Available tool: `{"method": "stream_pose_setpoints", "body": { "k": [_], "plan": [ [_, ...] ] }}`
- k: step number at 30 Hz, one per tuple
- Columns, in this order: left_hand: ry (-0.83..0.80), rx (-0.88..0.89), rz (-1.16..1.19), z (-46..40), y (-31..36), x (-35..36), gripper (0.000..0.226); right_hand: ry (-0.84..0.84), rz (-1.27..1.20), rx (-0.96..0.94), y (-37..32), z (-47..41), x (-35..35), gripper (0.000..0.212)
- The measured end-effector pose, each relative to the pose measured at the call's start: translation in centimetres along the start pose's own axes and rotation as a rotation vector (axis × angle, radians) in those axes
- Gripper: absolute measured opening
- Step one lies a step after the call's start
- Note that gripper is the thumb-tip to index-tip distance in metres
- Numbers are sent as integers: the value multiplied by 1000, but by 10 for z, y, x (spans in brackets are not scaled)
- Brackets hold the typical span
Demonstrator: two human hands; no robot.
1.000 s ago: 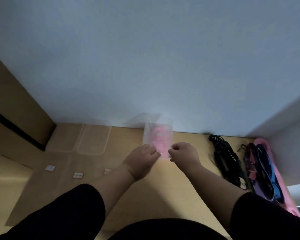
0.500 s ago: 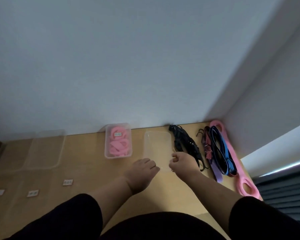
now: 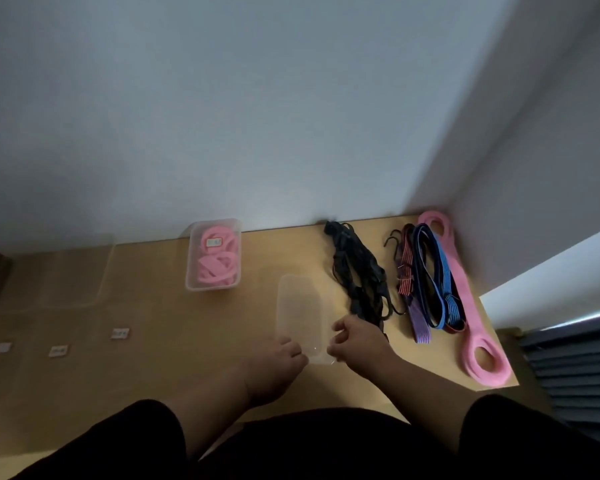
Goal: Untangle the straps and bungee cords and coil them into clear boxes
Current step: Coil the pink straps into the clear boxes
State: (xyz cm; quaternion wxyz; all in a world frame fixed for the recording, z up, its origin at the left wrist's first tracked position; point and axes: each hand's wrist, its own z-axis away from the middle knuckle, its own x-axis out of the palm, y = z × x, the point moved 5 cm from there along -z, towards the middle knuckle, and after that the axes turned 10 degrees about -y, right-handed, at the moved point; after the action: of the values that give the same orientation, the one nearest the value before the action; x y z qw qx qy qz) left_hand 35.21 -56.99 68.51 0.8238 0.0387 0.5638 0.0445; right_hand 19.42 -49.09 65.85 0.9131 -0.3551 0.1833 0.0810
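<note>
I am looking down at a wooden table (image 3: 160, 341) set against a pale wall (image 3: 222, 116). My left hand (image 3: 274, 363) and right hand (image 3: 355, 342) are both sitting at the near end of a clear lid (image 3: 300, 315) lying flat on the table; the right hand's fingers are curling in and pinching its near right corner, while the left hand's fingers are touching its near left edge, though I cannot tell whether they are actually gripping it. Left of the lid and farther back, a clear box (image 3: 212, 259) is holding coiled pink straps (image 3: 217, 261) with a small white label on top. Just right of the lid, a bundle of black cords (image 3: 359, 277) is lying stretched out, and beside it are red striped bungee cords (image 3: 405, 268) with hooks, a blue strap (image 3: 442, 282), a purple strap (image 3: 419, 323), and a wide pink band (image 3: 465, 299) with looped ends at the table's right edge. Farther left, near the wall, another clear box (image 3: 77, 271) is standing, blurred, and three small white labels (image 3: 58, 350) are lying in a row nearer to me. Black sleeves (image 3: 136, 441) are covering my upper arms.
</note>
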Motion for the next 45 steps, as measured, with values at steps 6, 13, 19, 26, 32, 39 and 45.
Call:
{"method": "stream_pose_setpoints", "body": {
  "k": [6,13,19,26,32,39,45],
  "plan": [
    [128,22,58,-7,11,-14,15,-26,20,-58,5,1,-4,43],
    [221,58,122,-47,29,-45,26,70,97,-147,17,22,-46,32],
    [176,204,13,-120,79,-66,25,191,146,-121,66,56,-100,24],
    [-93,283,76,-204,153,-67,40,309,349,20,154,97,-148,28],
    [-148,296,-116,-245,196,-55,39,250,717,74,203,109,-148,52],
    [-109,147,-59,-263,197,-40,47,268,727,72,224,97,-140,52],
    [-72,97,-33,-266,197,-35,50,309,702,31,224,96,-143,36]
  ]
}}
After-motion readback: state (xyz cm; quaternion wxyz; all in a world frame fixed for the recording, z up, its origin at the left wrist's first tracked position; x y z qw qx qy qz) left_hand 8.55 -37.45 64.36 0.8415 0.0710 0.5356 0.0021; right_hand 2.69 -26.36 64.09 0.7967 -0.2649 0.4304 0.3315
